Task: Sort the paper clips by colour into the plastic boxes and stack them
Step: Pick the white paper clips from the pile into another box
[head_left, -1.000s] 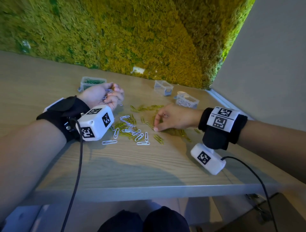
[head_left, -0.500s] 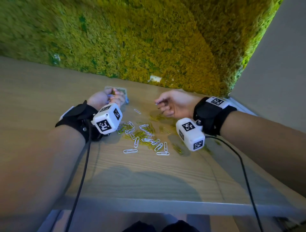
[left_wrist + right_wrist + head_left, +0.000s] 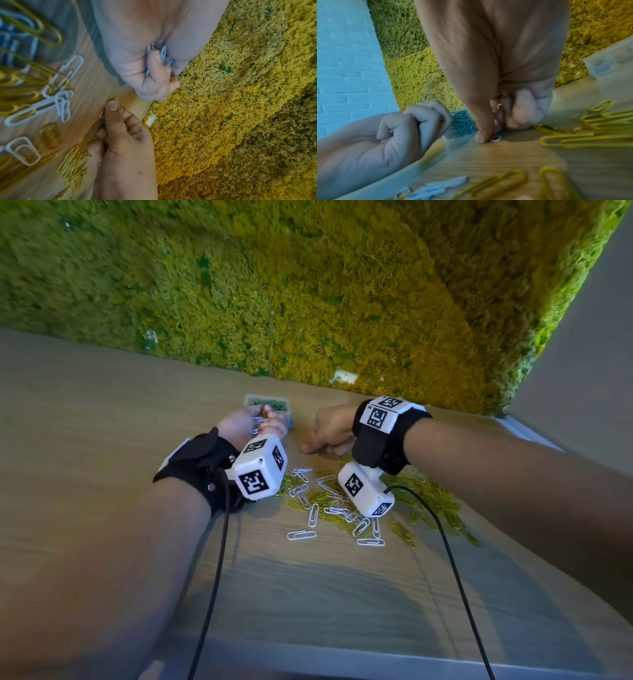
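Two colours of loose paper clips (image 3: 334,508), white and yellow, lie mixed on the tabletop (image 3: 102,412); judged from this, sorting is in hand and stacking is not begun. The left hand (image 3: 251,424) holds a bundle of white clips (image 3: 160,56), fingers curled round them. The right hand (image 3: 329,433) presses a single clip (image 3: 496,138) to the tabletop with one extended fingertip, remaining fingers curled. The next move likely calls for pinching that clip free and adding it to the bundle. One plastic box (image 3: 274,404), just beyond the left hand, contains green clips; other boxes are not visible.
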The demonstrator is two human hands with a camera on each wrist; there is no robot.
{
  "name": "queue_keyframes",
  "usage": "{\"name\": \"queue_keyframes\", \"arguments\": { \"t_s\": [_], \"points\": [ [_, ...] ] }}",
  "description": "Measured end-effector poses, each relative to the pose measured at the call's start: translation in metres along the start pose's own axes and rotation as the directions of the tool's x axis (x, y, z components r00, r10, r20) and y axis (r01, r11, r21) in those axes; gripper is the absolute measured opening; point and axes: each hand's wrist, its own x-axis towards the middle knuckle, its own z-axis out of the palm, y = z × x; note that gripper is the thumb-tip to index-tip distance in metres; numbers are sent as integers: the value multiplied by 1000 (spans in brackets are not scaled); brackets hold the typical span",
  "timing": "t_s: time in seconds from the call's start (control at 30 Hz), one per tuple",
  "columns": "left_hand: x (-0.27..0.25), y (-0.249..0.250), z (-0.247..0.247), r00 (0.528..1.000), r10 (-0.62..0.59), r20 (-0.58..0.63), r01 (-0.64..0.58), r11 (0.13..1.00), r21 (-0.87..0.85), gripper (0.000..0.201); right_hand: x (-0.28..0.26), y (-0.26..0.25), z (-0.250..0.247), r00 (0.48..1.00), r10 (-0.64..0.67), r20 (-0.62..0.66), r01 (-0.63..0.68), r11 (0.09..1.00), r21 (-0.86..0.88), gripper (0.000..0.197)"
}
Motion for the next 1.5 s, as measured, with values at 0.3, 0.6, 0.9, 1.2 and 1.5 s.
{"name": "queue_keyframes", "arguments": {
  "t_s": [0.3, 0.6, 0.9, 1.2, 1.5],
  "points": [
    [2, 1, -4, 1000, -11, -6, 11, 1000, -13, 46, -6, 22, -5, 957, -245, 154, 87, 753, 653, 26],
    [3, 3, -6, 999, 5, -42, -6, 1000, -15, 46, -19, 14, 16, 975, -138, 173, 39, 876, 480, 26],
    [6, 4, -8, 998, 20, -56, -21, 1000, -16, 37, -26, 17, 4, 956, -254, 147, 29, 581, 813, 27],
    [11, 5, -11, 999, 22, -35, -22, 1000, 0, 37, -34, 11, 15, 980, -200, 19, 194, 966, 169, 25],
    [10, 3, -8, 997, 55, -47, -53, 998, 32, 17, -37, 6, 21, 969, -248, -21, 237, 946, -220, 23]
  ]
}}
